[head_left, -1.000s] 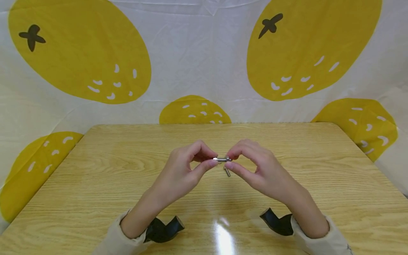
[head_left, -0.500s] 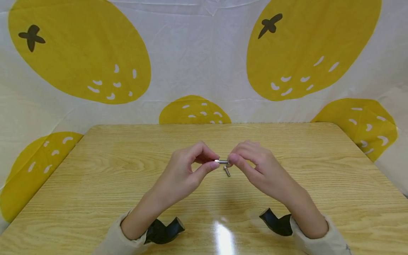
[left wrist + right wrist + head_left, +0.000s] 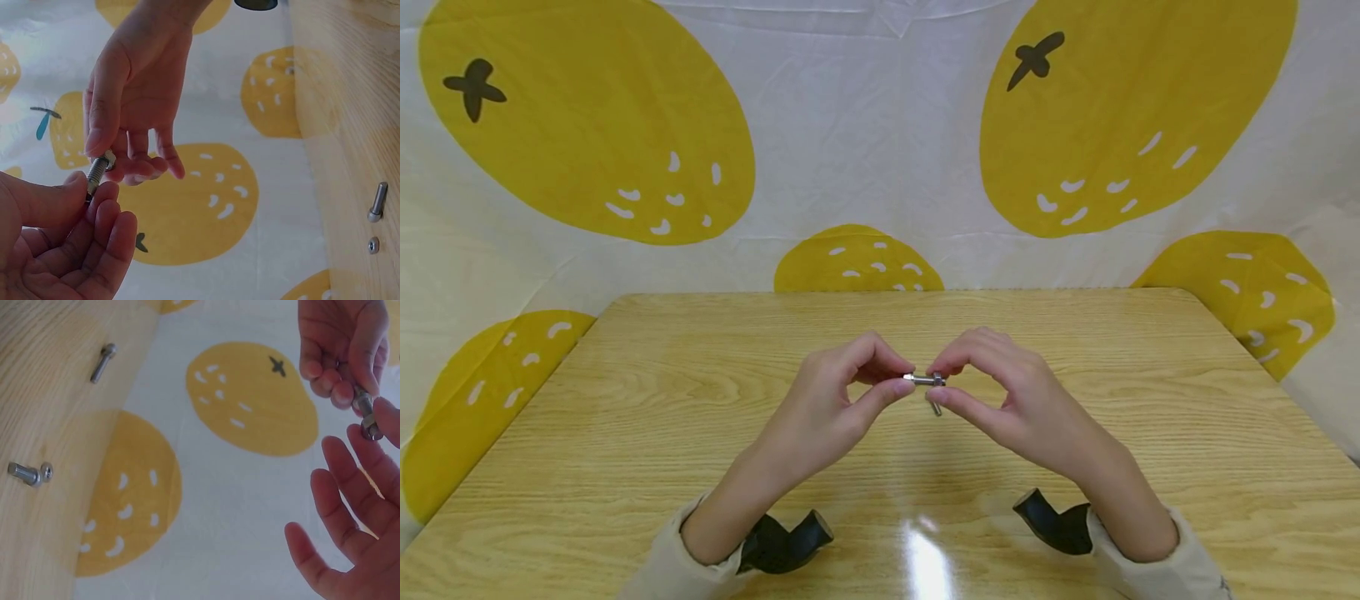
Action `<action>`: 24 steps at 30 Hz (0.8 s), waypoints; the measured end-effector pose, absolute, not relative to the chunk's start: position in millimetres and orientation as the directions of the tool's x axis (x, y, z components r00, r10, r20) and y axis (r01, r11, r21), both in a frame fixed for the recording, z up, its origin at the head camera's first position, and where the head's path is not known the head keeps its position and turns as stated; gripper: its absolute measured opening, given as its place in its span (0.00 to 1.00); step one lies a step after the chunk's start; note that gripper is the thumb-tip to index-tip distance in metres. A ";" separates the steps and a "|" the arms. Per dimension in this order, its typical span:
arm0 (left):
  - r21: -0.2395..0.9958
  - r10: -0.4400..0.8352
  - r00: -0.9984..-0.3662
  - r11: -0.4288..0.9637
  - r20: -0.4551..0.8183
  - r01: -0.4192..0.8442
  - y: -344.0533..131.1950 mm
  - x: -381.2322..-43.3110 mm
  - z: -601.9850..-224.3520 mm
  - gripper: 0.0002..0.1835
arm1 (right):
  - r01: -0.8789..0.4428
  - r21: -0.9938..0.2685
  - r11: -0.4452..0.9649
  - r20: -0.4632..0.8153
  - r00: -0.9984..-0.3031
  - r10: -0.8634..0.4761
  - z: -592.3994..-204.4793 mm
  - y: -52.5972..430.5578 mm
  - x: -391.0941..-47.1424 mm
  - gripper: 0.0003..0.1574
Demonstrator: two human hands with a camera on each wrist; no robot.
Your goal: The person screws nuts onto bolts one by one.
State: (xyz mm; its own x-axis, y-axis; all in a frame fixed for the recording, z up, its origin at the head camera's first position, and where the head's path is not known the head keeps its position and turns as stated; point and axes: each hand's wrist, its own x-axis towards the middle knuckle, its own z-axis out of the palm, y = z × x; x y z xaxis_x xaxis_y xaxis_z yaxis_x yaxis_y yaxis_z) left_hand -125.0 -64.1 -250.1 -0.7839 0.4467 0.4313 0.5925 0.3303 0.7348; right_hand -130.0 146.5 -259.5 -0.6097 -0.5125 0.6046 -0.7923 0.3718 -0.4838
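A silver bolt [image 3: 923,381] is held level above the table in the head view. My left hand [image 3: 831,396] pinches its head end between thumb and forefinger. Near the bolt's free end sits a nut [image 3: 938,379], which the thumb and forefinger of my right hand [image 3: 1018,404] pinch from either side. In the right wrist view, the nut [image 3: 369,421] rings the bolt shank [image 3: 364,403]. The left wrist view shows the threaded shank [image 3: 95,175] between both hands, the fingers covering the head. Just beneath, a loose bolt [image 3: 936,409] lies on the table, partly hidden by my right thumb.
The wooden table [image 3: 700,467] bears another short bolt [image 3: 24,473] beside a loose nut [image 3: 47,472], and a separate bolt [image 3: 103,362], all in the right wrist view. Behind hangs a white cloth [image 3: 865,125] with yellow fruit prints. Black curved pieces [image 3: 1052,521] stick out at both cuffs.
My right thumb and fingers rolled over the nut and returned to a pinch with the thumb lower. The left hand keeps its hold, almost still.
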 end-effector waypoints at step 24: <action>0.749 0.437 -0.793 0.323 0.424 0.579 -65.6 -122.6 -246.7 0.05 | -0.762 -0.511 0.399 0.600 -0.648 -0.469 -260.7 148.5 -128.7 0.03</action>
